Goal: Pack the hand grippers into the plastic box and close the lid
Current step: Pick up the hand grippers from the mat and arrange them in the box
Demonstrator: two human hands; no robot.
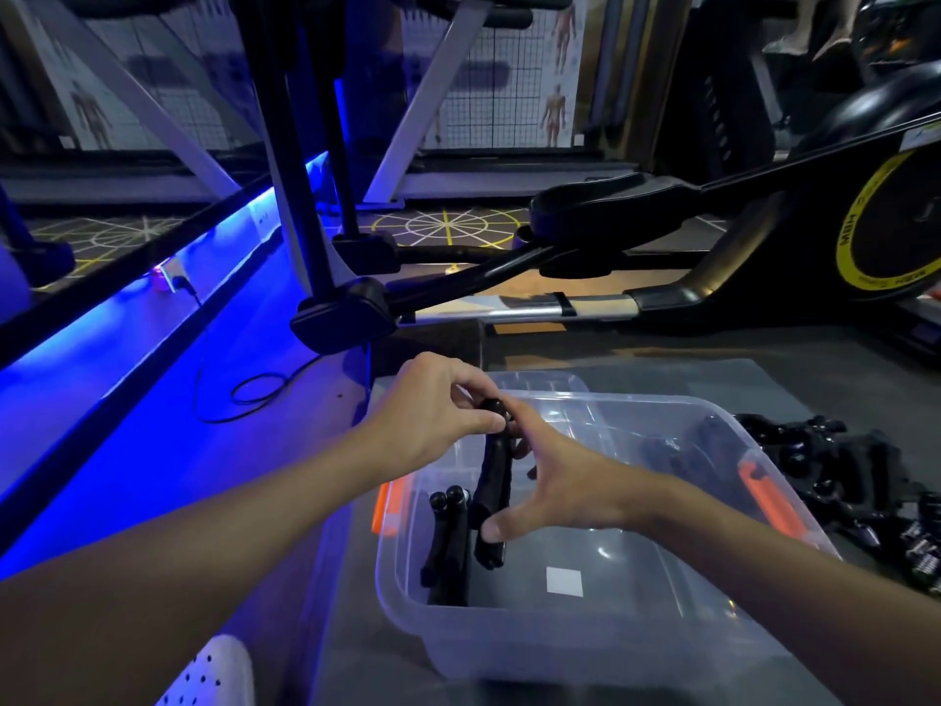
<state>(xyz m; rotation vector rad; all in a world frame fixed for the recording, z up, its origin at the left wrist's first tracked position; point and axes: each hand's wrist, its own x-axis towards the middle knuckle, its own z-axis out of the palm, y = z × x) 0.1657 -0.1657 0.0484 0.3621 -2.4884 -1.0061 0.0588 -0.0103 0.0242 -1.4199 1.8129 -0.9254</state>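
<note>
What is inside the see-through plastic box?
The clear plastic box holds black hand grippers by its left wall, plus another black gripper that both hands are lowering in. The hands cover part of the far end.

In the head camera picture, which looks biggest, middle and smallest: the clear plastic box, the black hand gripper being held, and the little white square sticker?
1. Clear plastic box, largest by far.
2. Black hand gripper held by both hands.
3. White square sticker, smallest.

Gym — exercise bike [840, 236], anatomy posters [557, 68]
</note>
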